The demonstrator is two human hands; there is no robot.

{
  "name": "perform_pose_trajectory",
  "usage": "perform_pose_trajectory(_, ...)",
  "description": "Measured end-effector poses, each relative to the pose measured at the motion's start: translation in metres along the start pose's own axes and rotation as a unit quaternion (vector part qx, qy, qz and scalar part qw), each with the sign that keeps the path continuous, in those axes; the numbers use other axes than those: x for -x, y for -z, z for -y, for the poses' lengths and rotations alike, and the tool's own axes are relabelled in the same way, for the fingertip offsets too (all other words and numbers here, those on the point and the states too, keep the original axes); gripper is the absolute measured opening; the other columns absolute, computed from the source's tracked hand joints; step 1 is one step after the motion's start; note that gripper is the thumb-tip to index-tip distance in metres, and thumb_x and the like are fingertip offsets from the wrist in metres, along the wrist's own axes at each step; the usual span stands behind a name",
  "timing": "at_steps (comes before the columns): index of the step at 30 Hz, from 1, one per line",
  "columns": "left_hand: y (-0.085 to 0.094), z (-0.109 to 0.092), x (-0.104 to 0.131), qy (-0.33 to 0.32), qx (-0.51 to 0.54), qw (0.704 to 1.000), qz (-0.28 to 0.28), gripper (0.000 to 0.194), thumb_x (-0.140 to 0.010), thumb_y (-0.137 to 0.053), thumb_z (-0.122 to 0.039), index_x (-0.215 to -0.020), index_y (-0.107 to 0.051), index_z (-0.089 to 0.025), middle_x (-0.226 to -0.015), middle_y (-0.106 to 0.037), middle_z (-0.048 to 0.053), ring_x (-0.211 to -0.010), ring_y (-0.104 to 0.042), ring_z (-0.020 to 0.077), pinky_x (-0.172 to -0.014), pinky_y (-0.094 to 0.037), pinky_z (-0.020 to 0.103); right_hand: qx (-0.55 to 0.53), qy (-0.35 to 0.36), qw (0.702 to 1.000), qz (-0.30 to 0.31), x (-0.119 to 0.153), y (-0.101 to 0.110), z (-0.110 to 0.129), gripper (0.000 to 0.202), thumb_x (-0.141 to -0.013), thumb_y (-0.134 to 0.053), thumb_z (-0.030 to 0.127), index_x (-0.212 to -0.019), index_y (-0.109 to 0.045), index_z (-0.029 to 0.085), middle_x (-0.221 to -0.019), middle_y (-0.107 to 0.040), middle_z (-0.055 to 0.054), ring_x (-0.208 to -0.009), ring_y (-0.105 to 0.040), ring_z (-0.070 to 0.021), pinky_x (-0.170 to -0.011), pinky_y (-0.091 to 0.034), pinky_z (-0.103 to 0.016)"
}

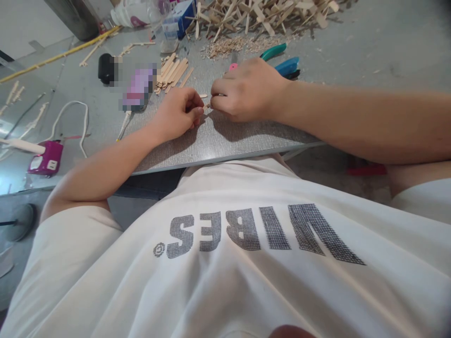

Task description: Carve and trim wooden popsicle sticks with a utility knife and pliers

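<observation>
Near the table's front edge my left hand [179,111] pinches a small pale wooden piece [206,108] between thumb and fingertips. My right hand [248,94], fingers curled, meets the other end of that piece; its fingertips are partly hidden. A short bit of craft stick [203,96] lies just behind the fingertips. Beyond my left hand is a loose stack of flat wooden craft sticks [174,72]. Close behind my right hand lie a tool with a green handle [273,51] and one with a blue handle [287,67].
A large heap of wooden pieces [260,16] and small chips [225,47] lies at the back. Leftward are a phone [139,87] on a cable, a black case [105,69], a purple power adapter [45,158] and a yellow strip [59,54]. A blue box [179,19] stands behind.
</observation>
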State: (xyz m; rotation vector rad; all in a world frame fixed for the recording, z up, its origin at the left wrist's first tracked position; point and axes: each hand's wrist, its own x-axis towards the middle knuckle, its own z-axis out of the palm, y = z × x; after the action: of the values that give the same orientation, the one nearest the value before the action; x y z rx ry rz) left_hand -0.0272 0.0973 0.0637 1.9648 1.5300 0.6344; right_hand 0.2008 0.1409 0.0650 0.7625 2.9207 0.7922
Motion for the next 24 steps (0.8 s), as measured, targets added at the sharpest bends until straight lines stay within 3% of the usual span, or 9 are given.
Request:
perform_pose_trajectory(8, 0.001, -0.002, -0.001, 0.018, 0.022, 1.0, -0.003, 0.024, -0.099, -0.069, -0.006, -0.086, -0.062, -0.024, -0.067, -0.069, -0.003, -0.059, -0.066, 0.0125, -0.065, -0.053, 0.027, -0.022, -0.007, 1.0, -0.009, 0.0, 0.004, 0.004, 0.059, -0.117, -0.022, 0.02, -0.124, -0.08, 0.009, -0.127, -0.078, -0.022, -0.112, -0.074, -0.0343, -0.081, -0.06, -0.049)
perform_pose_trajectory(14, 0.002, 0.005, -0.005, 0.041, 0.035, 0.999, -0.011, 0.015, -0.102, -0.075, -0.018, -0.092, -0.065, -0.024, -0.07, -0.067, -0.003, -0.063, -0.067, 0.014, -0.067, -0.054, 0.029, -0.176, -0.061, 0.977, -0.107, -0.006, -0.017, -0.003, 0.06, -0.112, -0.027, 0.045, -0.107, -0.084, 0.026, -0.119, -0.083, -0.009, -0.11, -0.069, -0.0261, -0.1, -0.054, -0.049)
perform_pose_trajectory(16, 0.002, 0.009, -0.007, 0.037, 0.035, 0.999, -0.012, 0.013, -0.104, -0.075, -0.022, -0.095, -0.066, -0.023, -0.07, -0.066, -0.003, -0.064, -0.068, 0.0133, -0.066, -0.053, 0.027, -0.187, -0.064, 0.974, -0.114, -0.007, -0.02, -0.004, 0.06, -0.11, -0.028, 0.05, -0.103, -0.083, 0.028, -0.119, -0.083, -0.009, -0.108, -0.068, -0.0259, -0.1, -0.053, -0.05)
perform_pose_trajectory(21, 0.001, 0.014, -0.01, 0.026, 0.034, 0.999, -0.012, 0.01, -0.104, -0.077, -0.028, -0.102, -0.069, -0.022, -0.074, -0.067, -0.001, -0.065, -0.069, 0.013, -0.065, -0.052, 0.025, -0.115, -0.059, 0.991, -0.04, -0.003, -0.006, -0.002, 0.057, -0.116, -0.026, 0.036, -0.118, -0.08, 0.019, -0.137, -0.078, -0.016, -0.113, -0.071, -0.0298, -0.094, -0.058, -0.05)
perform_pose_trajectory(24, 0.0, 0.012, -0.008, 0.025, 0.036, 0.999, -0.025, 0.009, -0.104, -0.076, -0.026, -0.102, -0.069, -0.021, -0.076, -0.069, 0.0, -0.066, -0.069, 0.0133, -0.065, -0.053, 0.025, -0.144, -0.045, 0.984, -0.092, -0.001, -0.008, -0.006, 0.061, -0.12, -0.022, 0.038, -0.123, -0.079, 0.017, -0.137, -0.075, -0.021, -0.115, -0.074, -0.0358, -0.093, -0.059, -0.056)
